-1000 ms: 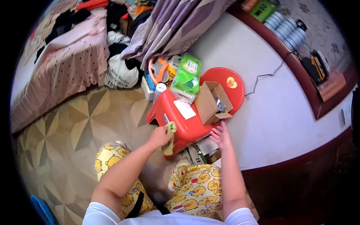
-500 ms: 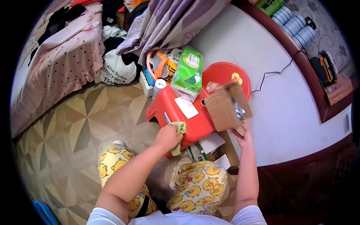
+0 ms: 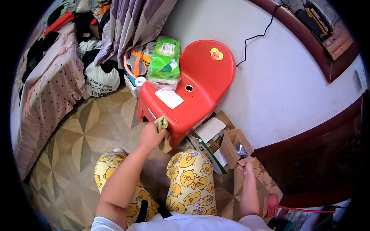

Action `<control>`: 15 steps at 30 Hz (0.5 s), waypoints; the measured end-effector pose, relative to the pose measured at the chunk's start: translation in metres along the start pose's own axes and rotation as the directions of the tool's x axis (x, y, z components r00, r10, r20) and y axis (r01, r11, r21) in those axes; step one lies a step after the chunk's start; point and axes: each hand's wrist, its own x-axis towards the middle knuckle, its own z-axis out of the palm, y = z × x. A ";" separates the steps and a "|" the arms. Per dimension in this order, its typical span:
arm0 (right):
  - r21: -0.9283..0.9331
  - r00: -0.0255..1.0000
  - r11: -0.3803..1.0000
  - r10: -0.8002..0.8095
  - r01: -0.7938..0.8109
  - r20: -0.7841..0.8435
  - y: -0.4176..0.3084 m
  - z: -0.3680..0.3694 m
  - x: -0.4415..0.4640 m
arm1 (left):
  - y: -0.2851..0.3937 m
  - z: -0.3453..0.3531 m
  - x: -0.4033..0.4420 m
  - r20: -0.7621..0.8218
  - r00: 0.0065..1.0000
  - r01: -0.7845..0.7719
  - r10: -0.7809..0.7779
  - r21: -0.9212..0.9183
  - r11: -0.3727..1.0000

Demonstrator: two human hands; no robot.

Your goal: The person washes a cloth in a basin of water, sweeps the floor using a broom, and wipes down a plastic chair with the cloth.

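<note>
My left hand [image 3: 150,135] is closed on a yellow-green cloth [image 3: 165,143] at the front edge of a red plastic chair [image 3: 185,115]. On the chair lie a green plastic-wrapped pack [image 3: 165,57] and a white card [image 3: 169,99]. To the right, my right hand [image 3: 246,164] grips the lower flap of an open cardboard box [image 3: 230,148]. Inside the box is a dark, shiny item [image 3: 241,150] that I cannot make out. The box is beside the papers and cartons right of the chair.
Papers and a white carton [image 3: 210,129] are on the floor by the chair. A basket of items [image 3: 129,69] stands behind it. A bed [image 3: 50,92] and white bag [image 3: 101,81] are at left, a red broom [image 3: 273,205] at lower right. A black cable [image 3: 254,37] runs along the wall.
My right hand has taken hold of the cardboard box and moved it off the chair, down to the right. The left hand still holds the cloth at the chair's edge. The view has shifted.
</note>
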 end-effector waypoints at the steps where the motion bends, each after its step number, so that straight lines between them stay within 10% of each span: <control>1: 0.042 0.999 0.999 0.035 -0.034 -0.024 0.010 0.004 0.011 | 0.000 0.000 0.000 0.009 1.000 0.025 -0.025 0.010 1.000; 8: 0.151 0.997 0.988 0.021 -0.031 0.069 0.051 0.038 0.056 | -0.007 -0.006 -0.005 -0.050 0.999 0.013 -0.008 0.105 0.994; 13: 0.155 0.956 0.984 -0.038 0.086 -0.289 0.038 0.049 0.065 | -0.005 -0.014 -0.007 0.016 1.000 0.002 -0.005 0.179 0.984; 15: -0.249 0.727 0.874 -0.486 0.417 -0.485 0.017 0.056 0.048 | -0.004 -0.017 -0.007 0.018 1.000 0.012 -0.015 0.171 0.985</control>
